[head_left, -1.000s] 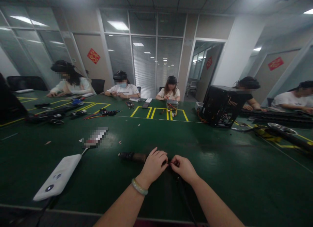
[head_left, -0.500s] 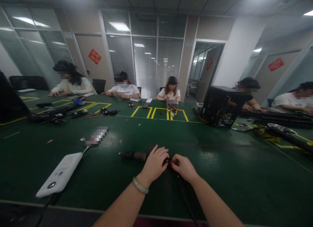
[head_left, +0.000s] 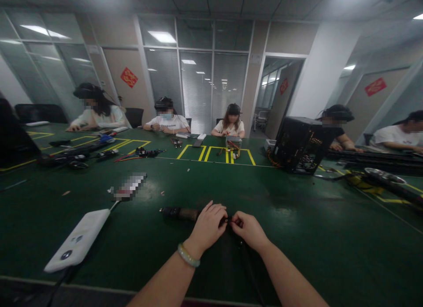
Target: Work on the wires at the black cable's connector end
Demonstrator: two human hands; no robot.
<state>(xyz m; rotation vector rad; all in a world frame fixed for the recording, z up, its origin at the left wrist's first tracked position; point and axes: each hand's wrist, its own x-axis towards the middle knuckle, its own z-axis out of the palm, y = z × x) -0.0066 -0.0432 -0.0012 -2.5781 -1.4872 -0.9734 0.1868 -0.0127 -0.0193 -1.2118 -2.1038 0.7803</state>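
Note:
A dark, tube-shaped tool (head_left: 185, 213) with a small metal tip lies on the green table, its tip pointing left. My left hand (head_left: 209, 223) is closed over its right-hand end, and the palm and fingers hide that part. Close by, my right hand (head_left: 247, 227) pinches a small dark piece at the same end, with a hint of red at the fingertips; the exact part is too small to make out. A black cable (head_left: 246, 263) runs from below my right hand toward the near table edge.
A white power strip (head_left: 79, 241) with a cable and a blurred-out phone-like object (head_left: 129, 186) lie at left. Dark cables and parts (head_left: 142, 151) sit farther back. A black computer case (head_left: 299, 144) stands at back right. Several people sit around the table.
The view has shifted very slightly. Both hands stay at the right end of the tool, with only tiny finger movement.

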